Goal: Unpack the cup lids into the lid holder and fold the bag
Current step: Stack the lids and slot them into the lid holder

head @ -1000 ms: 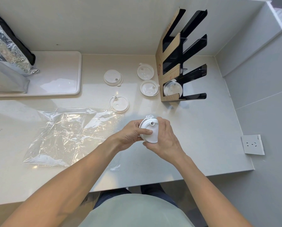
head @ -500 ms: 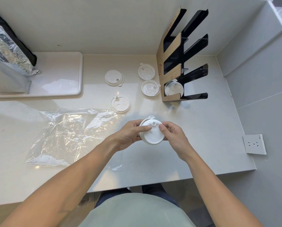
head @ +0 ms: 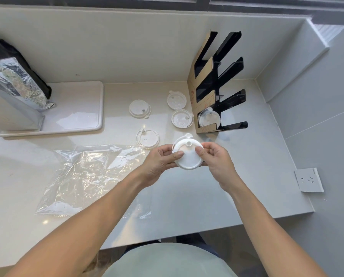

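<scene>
Clearly the unpacking is only partly done. Far to the left of the grip, a silver foil pouch [head: 17,82] stands on a white rectangular plastic tray [head: 83,124]. Nearer, down and left of the held lid, the crumpled clear plastic bag [head: 83,174] lies flat and emptied on the pale countertop [head: 247,176], not yet folded. Just above and left of the grip, two loose white lids [head: 147,137] [head: 139,108] are seen on the counter. At the centre, a round white plastic cup lid [head: 188,158] is held in the air: the left hand [head: 159,162] is pinched on its left edge, the right hand [head: 215,158] pinched on its right edge, thumbs on top. Above the grip, two clear lids [head: 182,118] [head: 176,99] wait beside the black-and-cardboard slotted lid holder [head: 217,82], up and right, where one lid [head: 209,118] is already lodged in the lowest slot. By this judgement, five lids remain to be slotted, then the bag folded.
</scene>
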